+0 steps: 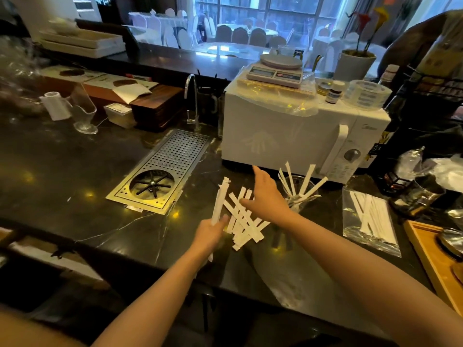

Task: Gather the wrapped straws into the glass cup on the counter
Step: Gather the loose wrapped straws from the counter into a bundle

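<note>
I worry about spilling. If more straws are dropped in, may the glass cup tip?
Possibly. The cup looks light and clear, and its straws lean outward above the rim, mostly rightward, which may pull it sideways. It stands flat on the counter, so gentle drops should be safe.

wrapped straws (246, 222): white | counter (62, 159): black, pale veining | microwave (280, 136): white | drain tray (175, 156): silver, perforated

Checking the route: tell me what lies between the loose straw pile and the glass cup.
In the head view, only the open right hand lies between the pile and the glass cup.
</note>
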`<move>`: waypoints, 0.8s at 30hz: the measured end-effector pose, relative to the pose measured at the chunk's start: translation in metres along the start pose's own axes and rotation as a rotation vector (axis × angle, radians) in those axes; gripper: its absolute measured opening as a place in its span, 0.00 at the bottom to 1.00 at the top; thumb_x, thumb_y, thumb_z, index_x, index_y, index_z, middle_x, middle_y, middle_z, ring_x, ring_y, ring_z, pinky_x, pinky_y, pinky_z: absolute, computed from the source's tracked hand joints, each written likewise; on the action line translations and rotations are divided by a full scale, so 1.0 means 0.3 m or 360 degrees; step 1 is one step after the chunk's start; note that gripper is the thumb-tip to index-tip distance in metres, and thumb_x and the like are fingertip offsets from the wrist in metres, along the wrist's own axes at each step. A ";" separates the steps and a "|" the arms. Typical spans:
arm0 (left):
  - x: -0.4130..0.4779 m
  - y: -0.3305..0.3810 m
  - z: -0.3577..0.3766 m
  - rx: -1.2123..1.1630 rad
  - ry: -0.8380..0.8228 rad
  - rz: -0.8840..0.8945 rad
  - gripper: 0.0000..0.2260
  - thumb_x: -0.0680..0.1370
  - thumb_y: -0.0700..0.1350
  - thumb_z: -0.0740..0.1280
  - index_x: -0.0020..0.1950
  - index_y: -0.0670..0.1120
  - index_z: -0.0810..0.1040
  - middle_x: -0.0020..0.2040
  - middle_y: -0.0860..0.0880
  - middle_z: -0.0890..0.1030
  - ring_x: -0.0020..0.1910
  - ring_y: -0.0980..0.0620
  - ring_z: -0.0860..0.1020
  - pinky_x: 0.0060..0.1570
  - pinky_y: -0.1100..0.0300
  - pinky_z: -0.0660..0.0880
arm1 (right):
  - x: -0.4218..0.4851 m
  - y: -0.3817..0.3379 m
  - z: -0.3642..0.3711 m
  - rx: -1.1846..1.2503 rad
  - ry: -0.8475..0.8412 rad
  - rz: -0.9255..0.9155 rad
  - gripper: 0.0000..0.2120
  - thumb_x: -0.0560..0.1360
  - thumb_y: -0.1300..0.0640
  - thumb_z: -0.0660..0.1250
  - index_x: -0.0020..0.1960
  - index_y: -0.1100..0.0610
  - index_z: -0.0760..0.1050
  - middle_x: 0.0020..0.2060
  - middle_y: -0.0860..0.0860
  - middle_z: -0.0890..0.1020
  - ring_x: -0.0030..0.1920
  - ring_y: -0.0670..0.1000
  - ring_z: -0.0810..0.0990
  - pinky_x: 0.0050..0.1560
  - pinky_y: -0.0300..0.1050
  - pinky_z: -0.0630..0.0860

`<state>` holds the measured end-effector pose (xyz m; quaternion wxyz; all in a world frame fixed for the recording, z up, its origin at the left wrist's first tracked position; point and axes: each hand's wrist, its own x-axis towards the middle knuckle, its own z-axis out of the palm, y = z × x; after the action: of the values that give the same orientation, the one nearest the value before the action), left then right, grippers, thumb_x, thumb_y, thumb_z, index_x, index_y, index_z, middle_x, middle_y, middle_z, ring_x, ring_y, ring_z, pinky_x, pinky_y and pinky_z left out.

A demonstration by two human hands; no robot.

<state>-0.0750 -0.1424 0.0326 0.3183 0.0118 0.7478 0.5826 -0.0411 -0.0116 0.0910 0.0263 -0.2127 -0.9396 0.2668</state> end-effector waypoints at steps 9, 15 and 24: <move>0.046 -0.023 -0.074 -0.0073 0.0037 -0.0040 0.18 0.78 0.49 0.60 0.58 0.36 0.72 0.30 0.50 0.67 0.27 0.56 0.65 0.26 0.65 0.62 | 0.089 0.127 0.106 0.0534 -0.0246 0.1040 0.43 0.72 0.45 0.66 0.75 0.58 0.43 0.75 0.60 0.55 0.72 0.63 0.62 0.66 0.57 0.67; 0.076 -0.034 -0.091 -0.0079 -0.0046 -0.0042 0.11 0.78 0.50 0.60 0.47 0.42 0.72 0.28 0.51 0.66 0.25 0.57 0.63 0.21 0.68 0.61 | 0.097 0.125 0.167 0.0650 -0.0322 0.1305 0.47 0.70 0.44 0.68 0.75 0.57 0.42 0.74 0.60 0.58 0.68 0.65 0.66 0.62 0.59 0.71; 0.121 -0.044 -0.117 -0.0066 -0.0087 -0.0055 0.10 0.77 0.49 0.60 0.45 0.43 0.71 0.29 0.50 0.66 0.26 0.55 0.64 0.25 0.65 0.61 | 0.155 0.072 0.245 0.0275 -0.0196 0.1182 0.49 0.67 0.42 0.71 0.75 0.58 0.45 0.74 0.60 0.55 0.72 0.63 0.61 0.67 0.56 0.67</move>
<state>-0.1164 -0.1628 0.0083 0.3489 0.0082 0.7266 0.5918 -0.0871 -0.0119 0.0141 -0.1109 -0.5192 -0.7724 0.3485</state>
